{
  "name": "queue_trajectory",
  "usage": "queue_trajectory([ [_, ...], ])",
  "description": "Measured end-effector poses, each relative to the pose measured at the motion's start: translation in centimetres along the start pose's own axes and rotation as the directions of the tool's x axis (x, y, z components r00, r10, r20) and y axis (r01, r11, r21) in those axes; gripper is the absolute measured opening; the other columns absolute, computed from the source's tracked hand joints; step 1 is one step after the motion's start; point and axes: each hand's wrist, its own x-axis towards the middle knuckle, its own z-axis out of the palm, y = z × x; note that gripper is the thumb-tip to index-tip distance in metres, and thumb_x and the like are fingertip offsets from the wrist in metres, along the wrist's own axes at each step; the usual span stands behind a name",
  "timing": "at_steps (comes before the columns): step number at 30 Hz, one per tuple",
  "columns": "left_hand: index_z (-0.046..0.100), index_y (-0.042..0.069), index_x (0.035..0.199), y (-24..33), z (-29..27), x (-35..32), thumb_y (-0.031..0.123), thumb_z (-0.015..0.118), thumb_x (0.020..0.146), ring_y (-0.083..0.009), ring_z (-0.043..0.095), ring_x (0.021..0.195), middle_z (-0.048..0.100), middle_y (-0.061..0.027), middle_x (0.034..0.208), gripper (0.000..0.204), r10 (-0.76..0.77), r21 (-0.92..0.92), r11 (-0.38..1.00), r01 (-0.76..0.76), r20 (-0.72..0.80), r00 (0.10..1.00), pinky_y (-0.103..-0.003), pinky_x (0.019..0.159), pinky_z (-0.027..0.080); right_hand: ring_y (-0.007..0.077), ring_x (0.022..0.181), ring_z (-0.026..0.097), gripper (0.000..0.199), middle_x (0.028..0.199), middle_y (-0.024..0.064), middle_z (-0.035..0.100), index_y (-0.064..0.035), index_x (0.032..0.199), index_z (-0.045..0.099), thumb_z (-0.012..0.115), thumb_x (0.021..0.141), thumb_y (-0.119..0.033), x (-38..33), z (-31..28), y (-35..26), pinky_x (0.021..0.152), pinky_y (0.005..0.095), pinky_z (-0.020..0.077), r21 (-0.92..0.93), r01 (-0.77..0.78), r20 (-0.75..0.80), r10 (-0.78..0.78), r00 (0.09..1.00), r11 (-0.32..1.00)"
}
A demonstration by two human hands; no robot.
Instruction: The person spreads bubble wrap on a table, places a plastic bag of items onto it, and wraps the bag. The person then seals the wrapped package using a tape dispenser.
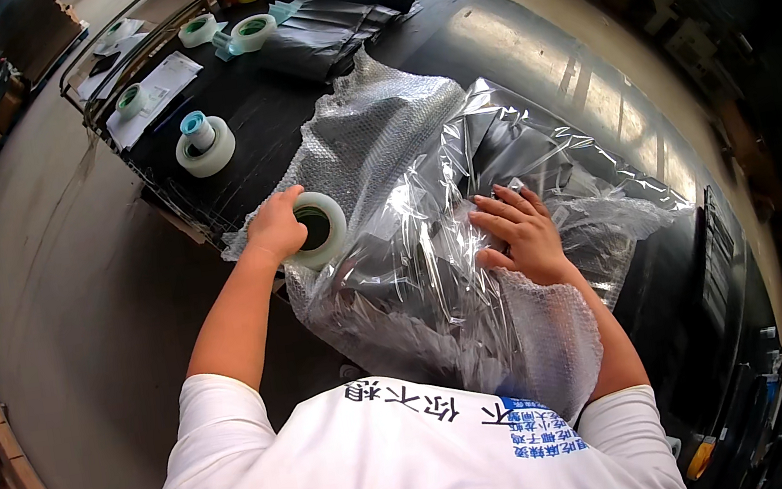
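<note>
One tape roll (336, 225) is grasped by the left hand (278, 226) over bubble wrap (370, 116), while the right hand (523, 237) lies spread on clear film (418, 236).

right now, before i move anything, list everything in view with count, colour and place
held round tape roll: 1, translucent white, at the left hand
glossy plastic film: count unclear, transparent, under the right hand
bubble-wrap sheeting: count unclear, clear, around the film
large round tape roll: 1, whitish, table's left side
small round roll: 1, pale blue and white, on that roll
green-cored tape rolls: 3, whitish, farther along
paper sheets: several, white, far left
thin plastic sheets: several, black, table's far part
long flat table: 1, black, centre
cardboard boxes: several, brown, lower left
left hand: 1, bare, gripping the held roll
right hand: 1, bare, spread on film
</note>
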Motion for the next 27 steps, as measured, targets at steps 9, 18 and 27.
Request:
queue_trajectory([
  [9,0.059,0.003,0.109,-4.8,-4.3,4.2,0.012,0.061,0.08,-0.0404,0.058,0.101,0.056,-0.0188,0.112,0.031,-0.258,-0.003,0.963,0.27,-0.304,0.917,-0.047,0.088,0.049,0.0242,0.138,0.035,0.061,0.139,0.0013,0.051,-0.0202,0.125,0.061,0.056,0.082,-0.063,-0.3,-0.2,0.2,0.116,0.0436,0.0169,0.014,-0.004,-0.02,0.005,1.0,1.0],
  [18,0.064,-0.003,0.11,-12.3,-3.8,7.0,0.017,0.057,0.083,-0.0377,0.066,0.092,0.066,-0.0244,0.105,0.035,-0.62,-0.063,0.783,0.618,-0.144,0.771,-0.045,0.079,0.053,0.0238,0.137,0.036,0.057,0.138,0.001,0.052,-0.0212,0.124,0.061,0.056,0.083,-0.061,-0.3,-0.2,0.0,0.116,0.0434,0.017,0.031,0.001,-0.016,0.0,1.0,1.0],
  [27,0.061,-0.01,0.107,-20.1,-2.4,3.6,0.025,0.059,0.085,-0.0287,0.067,0.073,0.065,-0.0182,0.098,0.041,-0.801,-0.735,0.436,0.519,-0.054,0.596,-0.039,0.057,0.052,0.023,0.137,0.036,0.058,0.139,0.0012,0.052,-0.0198,0.124,0.062,0.057,0.082,-0.061,0.2,-0.3,-0.2,0.117,0.0421,0.0162,0.061,0.009,-0.014,-0.008,1.0,0.998],
])
